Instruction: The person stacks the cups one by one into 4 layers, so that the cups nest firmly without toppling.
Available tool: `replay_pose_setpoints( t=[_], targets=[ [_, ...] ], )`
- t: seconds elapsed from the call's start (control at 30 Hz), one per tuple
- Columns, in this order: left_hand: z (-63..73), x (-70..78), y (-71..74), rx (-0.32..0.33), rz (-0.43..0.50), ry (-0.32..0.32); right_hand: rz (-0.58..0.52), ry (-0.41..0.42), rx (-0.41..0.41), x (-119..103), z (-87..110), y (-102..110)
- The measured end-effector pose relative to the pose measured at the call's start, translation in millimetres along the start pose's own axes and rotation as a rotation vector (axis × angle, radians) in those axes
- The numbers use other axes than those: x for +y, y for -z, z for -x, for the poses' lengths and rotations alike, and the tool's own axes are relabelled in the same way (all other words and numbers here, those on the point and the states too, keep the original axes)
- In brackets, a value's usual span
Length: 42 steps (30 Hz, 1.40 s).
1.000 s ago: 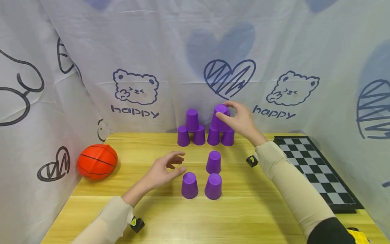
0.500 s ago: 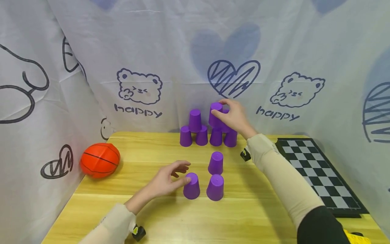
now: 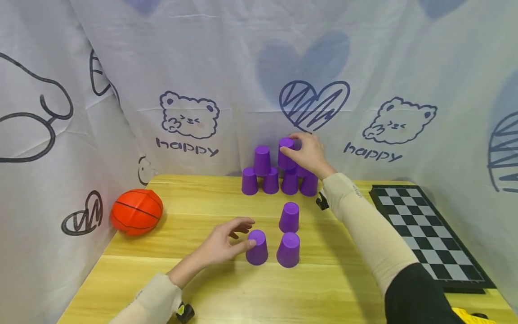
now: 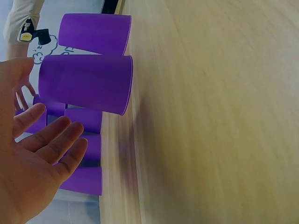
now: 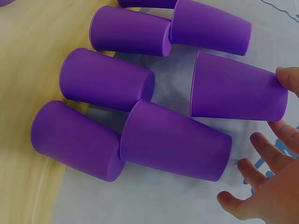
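Purple cups stand upside down on the table. My right hand (image 3: 309, 153) pinches one purple cup (image 5: 238, 88) near its closed end, thumb on one side and a fingertip on the other. This held cup hangs above the back row, between the upper left cup (image 3: 261, 160) and the upper right cup (image 5: 175, 140), with a gap to the cups below it. At the front, my left hand (image 3: 222, 240) is beside the near left cup (image 4: 86, 84), fingers loosely spread. Its thumb overlaps that cup in the head view, while the left wrist view shows the thumb right at the closed end.
Two more cups, the near right cup (image 3: 288, 249) and the middle cup (image 3: 289, 217), stand before the back row. An orange ball (image 3: 136, 211) lies at the left; a checkered board (image 3: 429, 229) lies at the right. A printed curtain (image 3: 243, 67) hangs behind the table (image 3: 307, 292).
My right hand has carried its cup leftward, away from the upper right cup. The left hand has come down and in toward the near left cup. The head view has shifted slightly.
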<state>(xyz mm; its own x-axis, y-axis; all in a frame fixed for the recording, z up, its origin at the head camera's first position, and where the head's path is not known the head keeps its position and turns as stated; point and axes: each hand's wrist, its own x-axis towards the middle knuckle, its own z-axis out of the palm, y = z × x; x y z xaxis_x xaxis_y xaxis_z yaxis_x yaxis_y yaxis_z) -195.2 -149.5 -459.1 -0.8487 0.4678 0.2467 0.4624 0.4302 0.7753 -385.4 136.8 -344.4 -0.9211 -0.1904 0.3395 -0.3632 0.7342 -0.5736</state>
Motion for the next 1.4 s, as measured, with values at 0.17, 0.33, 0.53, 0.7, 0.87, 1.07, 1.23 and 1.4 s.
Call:
replay_pose_setpoints(
  t=[0.17, 0.33, 0.53, 0.7, 0.87, 1.07, 1.23, 1.4],
  targets=[
    [-0.2, -0.1, -2.4, -0.009, 0.005, 0.003, 0.021, -0.012, 0.004, 3, -2.3, -4],
    [0.9, -1.3, -3.8, -0.012, -0.012, 0.012, 0.026, -0.019, -0.002, 6, -5.8, -11],
    [2.1, -2.3, -6.1, -0.024, -0.011, 0.015, 0.023, -0.033, -0.009, 6, -8.3, -16],
    [3.8, -3.4, -8.0, -0.031, 0.006, 0.022, 0.039, -0.033, -0.02, 6, -9.4, -20],
    [5.2, -6.5, -10.5, -0.046, 0.027, 0.044, 0.051, -0.038, -0.035, 10, -8.8, -22],
    [5.8, -7.6, -13.2, -0.051, 0.042, 0.058, 0.056, -0.053, -0.055, 14, -6.7, -24],
    [5.9, -6.9, -14.3, -0.042, 0.053, 0.06, 0.066, -0.056, -0.052, 16, -6.9, -27],
    [5.5, -6.8, -15.0, -0.035, 0.047, 0.054, 0.057, -0.051, -0.042, 17, -8.4, -29]
  ],
)
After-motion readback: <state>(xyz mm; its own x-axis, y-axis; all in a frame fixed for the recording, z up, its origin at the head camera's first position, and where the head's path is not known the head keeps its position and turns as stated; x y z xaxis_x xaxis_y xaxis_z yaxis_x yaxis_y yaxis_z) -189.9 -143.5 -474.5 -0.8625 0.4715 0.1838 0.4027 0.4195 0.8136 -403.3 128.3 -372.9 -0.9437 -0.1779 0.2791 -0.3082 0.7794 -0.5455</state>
